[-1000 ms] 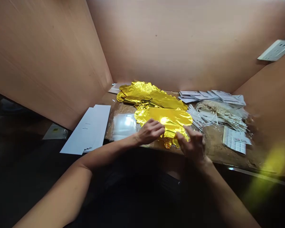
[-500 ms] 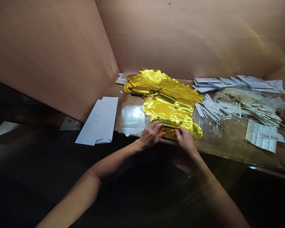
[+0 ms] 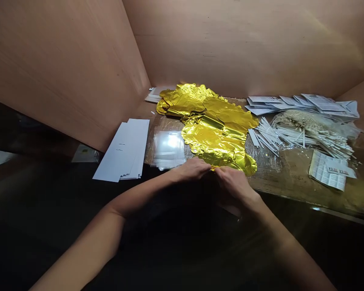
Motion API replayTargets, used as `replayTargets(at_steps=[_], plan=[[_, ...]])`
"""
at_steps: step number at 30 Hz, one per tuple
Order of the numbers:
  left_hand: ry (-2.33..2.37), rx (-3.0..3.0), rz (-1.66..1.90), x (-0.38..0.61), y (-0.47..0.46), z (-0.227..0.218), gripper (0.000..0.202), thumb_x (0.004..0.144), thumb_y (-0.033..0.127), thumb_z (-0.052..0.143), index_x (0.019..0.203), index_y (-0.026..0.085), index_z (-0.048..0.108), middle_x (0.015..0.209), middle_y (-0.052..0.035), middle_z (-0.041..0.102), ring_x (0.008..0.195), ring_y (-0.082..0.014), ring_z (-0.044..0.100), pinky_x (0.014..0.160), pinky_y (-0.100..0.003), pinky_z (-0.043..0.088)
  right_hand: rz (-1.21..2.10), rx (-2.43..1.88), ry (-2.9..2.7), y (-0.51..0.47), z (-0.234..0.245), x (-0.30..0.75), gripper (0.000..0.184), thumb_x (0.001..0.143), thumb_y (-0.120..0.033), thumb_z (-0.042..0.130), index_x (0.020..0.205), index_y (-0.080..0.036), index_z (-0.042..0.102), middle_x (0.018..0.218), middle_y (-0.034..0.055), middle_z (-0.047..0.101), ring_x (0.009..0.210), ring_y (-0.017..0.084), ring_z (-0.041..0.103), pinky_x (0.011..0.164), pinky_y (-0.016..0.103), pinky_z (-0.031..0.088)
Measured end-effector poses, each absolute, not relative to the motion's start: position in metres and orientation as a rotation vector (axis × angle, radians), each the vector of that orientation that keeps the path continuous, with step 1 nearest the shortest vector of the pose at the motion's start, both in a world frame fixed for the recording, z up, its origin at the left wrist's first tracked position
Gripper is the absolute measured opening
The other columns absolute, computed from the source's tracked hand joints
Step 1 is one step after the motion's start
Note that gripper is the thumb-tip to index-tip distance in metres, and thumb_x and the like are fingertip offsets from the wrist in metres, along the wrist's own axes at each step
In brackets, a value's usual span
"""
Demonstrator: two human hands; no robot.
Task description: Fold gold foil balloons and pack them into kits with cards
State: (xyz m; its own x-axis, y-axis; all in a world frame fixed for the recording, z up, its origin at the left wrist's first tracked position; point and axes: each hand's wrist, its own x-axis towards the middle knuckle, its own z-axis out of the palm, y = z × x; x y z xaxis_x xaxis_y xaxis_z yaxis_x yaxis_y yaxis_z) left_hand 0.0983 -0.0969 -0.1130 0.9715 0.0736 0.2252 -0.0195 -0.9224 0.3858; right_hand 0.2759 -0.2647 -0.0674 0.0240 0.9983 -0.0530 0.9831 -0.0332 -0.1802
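Flat gold foil balloons [image 3: 212, 125] lie in an overlapping, crinkled pile on the table. At the pile's near edge, my left hand [image 3: 194, 167] is closed, its fingers curled in from the left. My right hand [image 3: 233, 180] is closed just across from it, thumb and fingers pinched together. A bit of gold foil [image 3: 214, 167] shows between the two hands, gripped from both sides. Its shape is mostly hidden by my fingers. Left of the pile, close to my left hand, sits a stack of clear plastic bags [image 3: 168, 149].
White card sheets [image 3: 124, 149] lie at the left. On the right are white sticks [image 3: 267, 135], a clear bag of more sticks [image 3: 318, 129] and a folded printed sheet [image 3: 327, 169]. White packets [image 3: 303, 103] lie along the back panel [image 3: 245, 44]. A side panel [image 3: 79, 68] rises at left.
My hands have drawn closer together and their fingers have closed tighter. The folded foil strip that showed between them is now mostly covered. The view has shifted slightly.
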Motion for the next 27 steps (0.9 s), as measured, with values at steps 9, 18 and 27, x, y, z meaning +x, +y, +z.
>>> replayTargets(at_steps=[9, 18, 27], plan=[[0.531, 1.247, 0.43, 0.083, -0.149, -0.103, 0.056, 0.089, 0.06, 0.076, 0.118, 0.012, 0.071, 0.111, -0.0135, 0.076, 0.094, -0.0218, 0.073, 0.085, -0.035, 0.058, 1.226, -1.45, -0.827, -0.257, -0.069, 0.272, 0.037, 0.093, -0.057, 0.073, 0.107, -0.023, 0.069, 0.092, 0.0055, 0.078, 0.078, 0.025, 0.073, 0.073, 0.036, 0.057], [0.402, 1.201, 0.3, 0.066, -0.142, -0.083, 0.041, 0.088, 0.046, 0.079, 0.113, 0.014, 0.076, 0.107, -0.0076, 0.076, 0.097, -0.0212, 0.07, 0.092, -0.031, 0.053, 1.221, -1.32, -0.655, -0.275, -0.089, 0.236, 0.043, 0.083, -0.051, 0.088, 0.115, -0.027, 0.072, 0.107, 0.0061, 0.079, 0.091, 0.024, 0.074, 0.082, 0.035, 0.061], [0.365, 1.189, 0.303, 0.05, -0.132, -0.078, 0.022, 0.084, 0.031, 0.074, 0.1, 0.016, 0.074, 0.094, -0.0051, 0.072, 0.08, -0.014, 0.065, 0.078, -0.027, 0.05, 0.89, -1.332, -0.739, -0.266, -0.083, 0.229, 0.017, 0.082, -0.024, 0.076, 0.065, -0.023, 0.07, 0.073, 0.0002, 0.062, 0.066, 0.015, 0.056, 0.057, 0.025, 0.046]])
